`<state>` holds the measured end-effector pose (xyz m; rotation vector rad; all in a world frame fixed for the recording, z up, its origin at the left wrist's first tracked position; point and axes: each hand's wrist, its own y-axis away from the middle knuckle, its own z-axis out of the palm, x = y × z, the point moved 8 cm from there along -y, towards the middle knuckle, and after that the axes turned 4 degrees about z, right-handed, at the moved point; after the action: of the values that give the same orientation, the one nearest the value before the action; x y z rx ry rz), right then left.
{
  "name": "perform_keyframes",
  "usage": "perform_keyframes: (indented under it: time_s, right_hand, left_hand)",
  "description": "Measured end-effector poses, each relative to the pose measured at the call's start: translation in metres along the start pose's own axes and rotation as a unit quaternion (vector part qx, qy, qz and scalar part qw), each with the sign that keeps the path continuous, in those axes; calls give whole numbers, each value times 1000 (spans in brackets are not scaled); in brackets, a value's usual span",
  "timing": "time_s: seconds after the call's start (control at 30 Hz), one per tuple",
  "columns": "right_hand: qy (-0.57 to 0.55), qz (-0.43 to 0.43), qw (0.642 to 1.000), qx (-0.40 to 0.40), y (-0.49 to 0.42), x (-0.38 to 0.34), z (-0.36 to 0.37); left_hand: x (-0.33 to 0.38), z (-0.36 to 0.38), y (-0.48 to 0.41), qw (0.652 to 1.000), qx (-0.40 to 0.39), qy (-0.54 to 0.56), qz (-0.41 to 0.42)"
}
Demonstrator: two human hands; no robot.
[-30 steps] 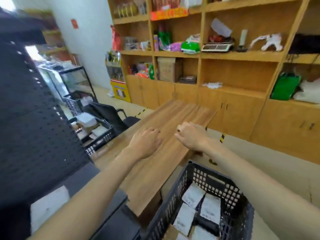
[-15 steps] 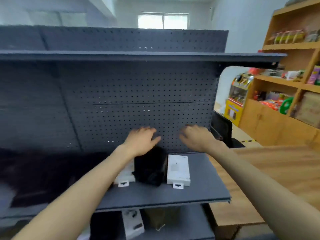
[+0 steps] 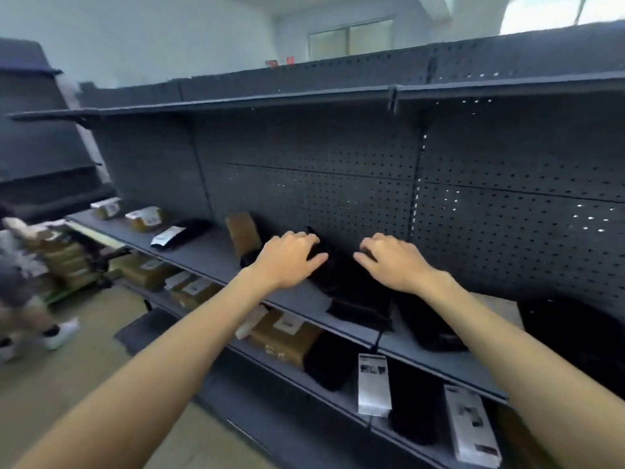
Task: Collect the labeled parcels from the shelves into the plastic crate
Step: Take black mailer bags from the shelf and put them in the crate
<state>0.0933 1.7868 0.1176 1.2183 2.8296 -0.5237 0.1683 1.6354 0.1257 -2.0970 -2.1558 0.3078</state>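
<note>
On the middle shelf [image 3: 216, 255] of the dark shelving unit, a black parcel [image 3: 351, 292] lies flat, its far end close to the pegboard back panel [image 3: 338, 198].

- The left hand [image 3: 291, 258] is stretched out over the parcel's left edge, palm down, fingers loosely bent, thumb pointing toward the parcel. It holds nothing. Contact with the parcel cannot be confirmed.
- The right hand [image 3: 392, 262] is over the parcel's right edge, palm down, fingers loosely curled. It also holds nothing.

Adjacent items on the same shelf:
- a brown parcel [image 3: 243, 233] standing upright just left of the left hand
- a second black parcel [image 3: 429, 323] lying to the right, under the right forearm
- a labelled black pouch [image 3: 179, 233] further left

The lower shelf [image 3: 338, 397] carries a brown box [image 3: 287, 336] with a white label and a white-labelled packet [image 3: 372, 384].

At far left a person [image 3: 20, 282] stands on the floor – blurred.
</note>
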Motion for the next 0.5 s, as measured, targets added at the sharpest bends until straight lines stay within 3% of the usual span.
perform_keyframes:
  time_s: [0.27,0.5]
  right_hand:
    - [-17,-89,996,-8,-93,-160,43]
    - [-1,-125,992,-23,-165,-226,93]
  left_hand:
    - [-162,-1,62,994,3,4,-105]
    - [-255,26,57,990,0,13,-138]
